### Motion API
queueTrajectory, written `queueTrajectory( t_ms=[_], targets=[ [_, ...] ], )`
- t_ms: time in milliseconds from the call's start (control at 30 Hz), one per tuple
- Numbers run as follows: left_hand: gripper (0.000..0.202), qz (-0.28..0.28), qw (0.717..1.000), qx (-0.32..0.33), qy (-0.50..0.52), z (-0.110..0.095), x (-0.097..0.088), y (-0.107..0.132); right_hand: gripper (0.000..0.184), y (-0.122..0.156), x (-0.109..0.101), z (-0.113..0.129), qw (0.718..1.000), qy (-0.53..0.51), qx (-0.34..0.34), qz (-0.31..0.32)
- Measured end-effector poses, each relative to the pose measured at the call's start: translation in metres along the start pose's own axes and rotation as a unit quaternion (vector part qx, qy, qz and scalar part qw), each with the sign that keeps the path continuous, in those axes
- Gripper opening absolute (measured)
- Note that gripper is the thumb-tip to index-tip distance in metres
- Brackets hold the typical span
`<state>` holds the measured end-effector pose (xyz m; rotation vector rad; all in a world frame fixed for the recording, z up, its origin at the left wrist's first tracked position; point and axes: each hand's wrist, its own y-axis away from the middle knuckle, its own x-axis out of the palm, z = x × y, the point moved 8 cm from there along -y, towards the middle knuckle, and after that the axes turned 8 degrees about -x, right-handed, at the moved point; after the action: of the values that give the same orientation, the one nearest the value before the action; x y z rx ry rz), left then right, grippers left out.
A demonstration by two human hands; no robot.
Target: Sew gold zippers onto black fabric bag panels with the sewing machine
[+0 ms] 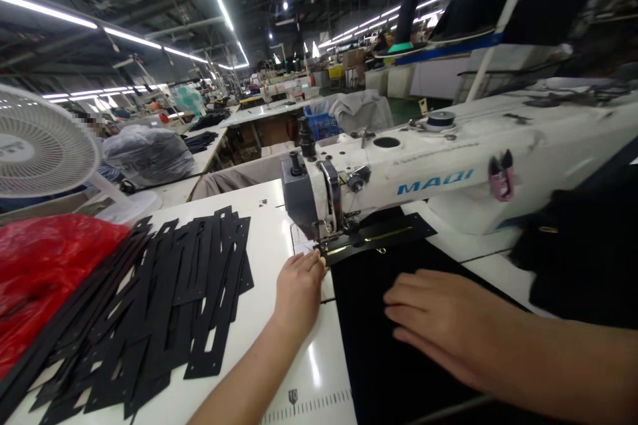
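Note:
A black fabric panel (379, 345) lies on the white machine table, its far edge under the head of a sewing machine (428, 172). Along that edge runs a black strip (419, 227) with a gold zipper (389, 234) and a small gold puller. My left hand (302, 282) is closed at the strip's left end, just beside the presser foot, its fingertips pinching the edge. Flat on the panel, my right hand (438, 319) rests with fingers stretched out, a little below the zipper. The needle point is too small to make out.
Left of my left hand lies a loose pile of black slotted strips (174, 299). A red plastic bag (54, 265) and a white fan (44, 146) stand farther left. Dark fabric (588, 259) is heaped at the right. A blue basket (321, 123) is behind the machine.

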<state>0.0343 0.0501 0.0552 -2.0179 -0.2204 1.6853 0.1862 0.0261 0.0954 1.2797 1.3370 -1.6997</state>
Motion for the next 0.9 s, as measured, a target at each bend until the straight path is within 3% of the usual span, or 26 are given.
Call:
queueTrajectory(
  t_ms=[33, 100, 233, 300, 533, 667, 800, 900],
  targets=[
    [0.015, 0.001, 1.000, -0.006, 0.004, 0.001, 0.000, -0.001, 0.009, -0.016, 0.017, 0.013, 0.999, -0.012, -0.028, 0.041],
    [0.015, 0.000, 1.000, -0.017, 0.007, 0.003, 0.000, -0.002, 0.010, -0.041, 0.042, 0.018, 0.996, -0.003, -0.005, 0.094],
    [0.017, -0.004, 0.999, -0.044, 0.002, 0.009, -0.002, -0.006, 0.018, -0.058, 0.065, -0.011, 0.982, 0.002, 0.138, 0.126],
    [0.017, -0.005, 0.998, -0.055, 0.000, 0.012, -0.003, -0.007, 0.022, -0.057, 0.071, -0.022, 0.978, -0.006, 0.172, 0.119],
    [0.017, 0.007, 0.999, -0.044, 0.005, 0.012, -0.003, -0.007, 0.028, -0.052, 0.080, -0.032, 0.982, -0.058, 0.175, 0.047],
    [0.018, 0.007, 0.999, -0.048, -0.004, 0.015, -0.003, -0.008, 0.025, -0.051, 0.079, -0.030, 0.987, -0.062, 0.140, 0.038],
    [0.013, 0.024, 0.999, 0.007, -0.023, 0.005, 0.000, -0.008, 0.016, -0.053, 0.073, -0.024, 0.994, -0.030, 0.106, 0.026],
    [0.011, 0.024, 0.998, 0.036, -0.047, -0.002, 0.002, -0.007, 0.019, -0.059, 0.062, -0.021, 0.996, 0.012, 0.080, -0.023]
  ],
)
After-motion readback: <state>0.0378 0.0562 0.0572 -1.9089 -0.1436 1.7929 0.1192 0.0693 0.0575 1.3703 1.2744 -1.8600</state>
